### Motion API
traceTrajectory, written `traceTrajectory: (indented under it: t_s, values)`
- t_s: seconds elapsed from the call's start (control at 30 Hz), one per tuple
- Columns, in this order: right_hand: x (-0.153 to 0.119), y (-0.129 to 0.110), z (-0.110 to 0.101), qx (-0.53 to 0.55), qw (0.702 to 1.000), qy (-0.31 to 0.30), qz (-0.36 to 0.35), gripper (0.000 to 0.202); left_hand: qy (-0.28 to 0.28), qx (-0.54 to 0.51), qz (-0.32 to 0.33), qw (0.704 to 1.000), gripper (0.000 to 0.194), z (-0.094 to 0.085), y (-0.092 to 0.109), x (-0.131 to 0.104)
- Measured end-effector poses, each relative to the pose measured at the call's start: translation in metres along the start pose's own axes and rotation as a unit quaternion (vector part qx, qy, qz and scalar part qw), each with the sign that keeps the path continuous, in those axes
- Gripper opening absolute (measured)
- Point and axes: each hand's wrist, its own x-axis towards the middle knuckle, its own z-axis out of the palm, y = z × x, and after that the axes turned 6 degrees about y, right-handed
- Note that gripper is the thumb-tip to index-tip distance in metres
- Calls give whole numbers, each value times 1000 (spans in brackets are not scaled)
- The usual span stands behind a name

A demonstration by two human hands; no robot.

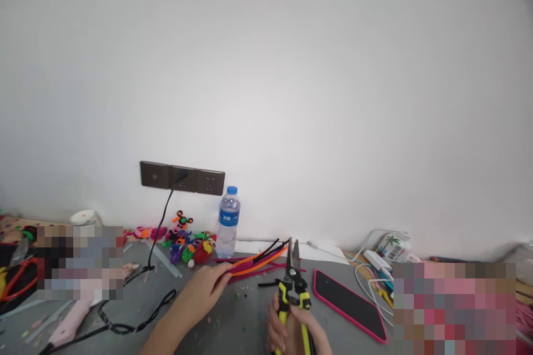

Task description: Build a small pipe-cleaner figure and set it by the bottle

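My left hand [211,283] is closed on a bunch of pipe cleaners [258,262], orange, dark pink and black, which stretch away to the right. In my right hand [295,326] is a pair of shears [292,280] with yellow and black handles. Their pointed blades stand slightly apart and face the wall, near the far ends of the pipe cleaners. A short black piece [268,284] lies on the grey mat just left of the shears. Several small coloured bits are scattered below the bunch.
A water bottle [228,224] stands by the wall beside colourful fuzzy figures [195,247]. To the right lies a pink-edged phone [348,305], with white cables beyond it. A pink handle [73,321] with a black cord [125,328] and translucent sticks [166,259] are at left.
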Motion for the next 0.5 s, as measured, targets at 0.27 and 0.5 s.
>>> traceTrajectory:
  t_s: [0.27,0.5]
  values:
    - [-11,-35,-1,-19,989,81,-119,38,-25,-61,53,996,37,0,3,-2]
    - [-74,-69,-37,-466,835,244,-162,51,60,19,-5,998,30,5,-28,11]
